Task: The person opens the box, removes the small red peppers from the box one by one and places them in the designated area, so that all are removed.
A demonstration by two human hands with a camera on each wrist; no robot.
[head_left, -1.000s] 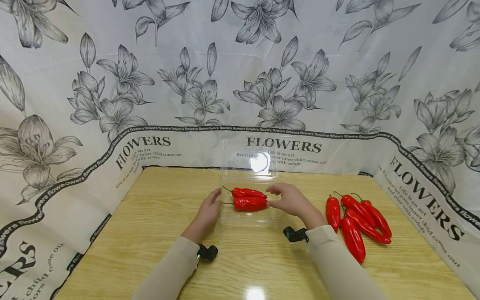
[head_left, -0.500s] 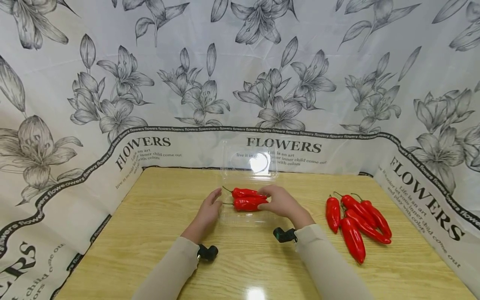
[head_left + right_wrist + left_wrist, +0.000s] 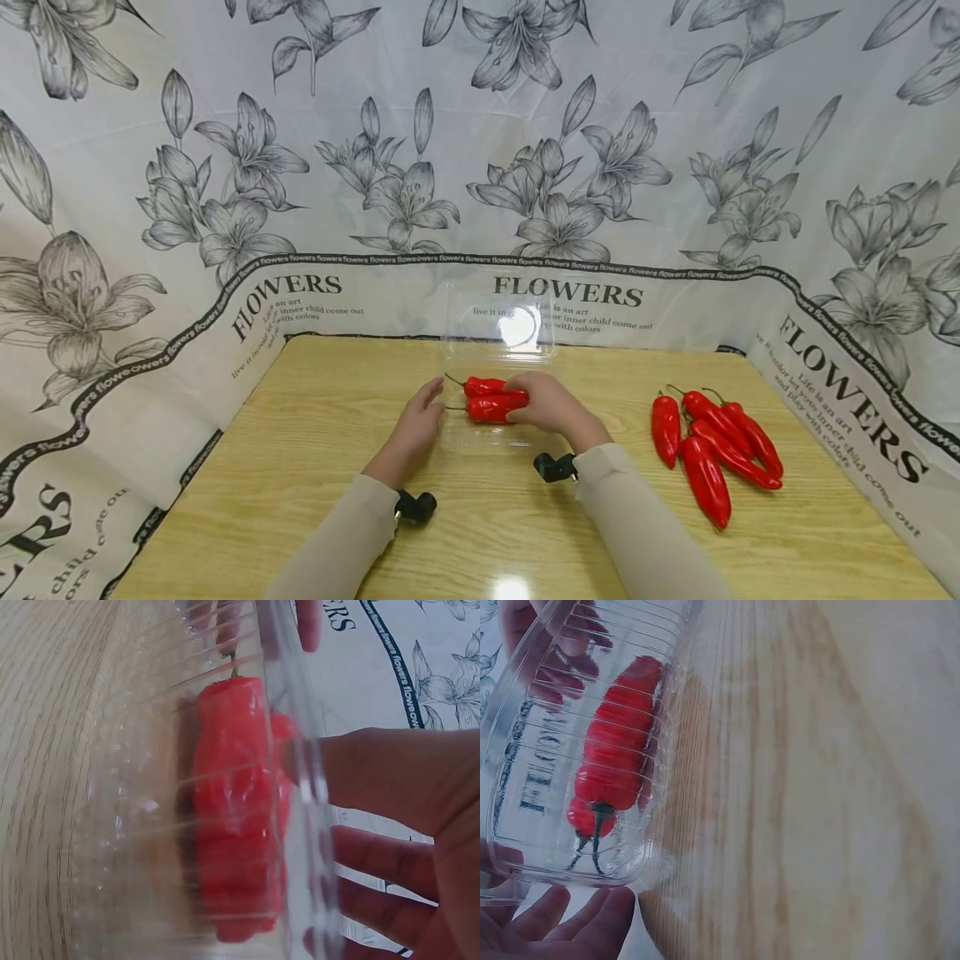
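Note:
A clear plastic clamshell box stands on the table with its lid raised at the back. Inside lie two red peppers side by side, a rear one and a front one, green stems pointing left. My right hand reaches over the box's right side, covering the peppers' right ends. In the right wrist view its fingers look extended, and the thumb side meets a pepper; contact is blurred. My left hand stays at the box's left edge, its fingers straight beside the rim.
Several more red peppers lie in a loose pile to the right on the wooden table. A white cloth printed with flowers hangs along the back and sides. Dark wrist cameras are strapped near both sleeves.
My right hand has moved left from beside the box to over the peppers' right ends. The left hand, the box and the peppers have kept their places.

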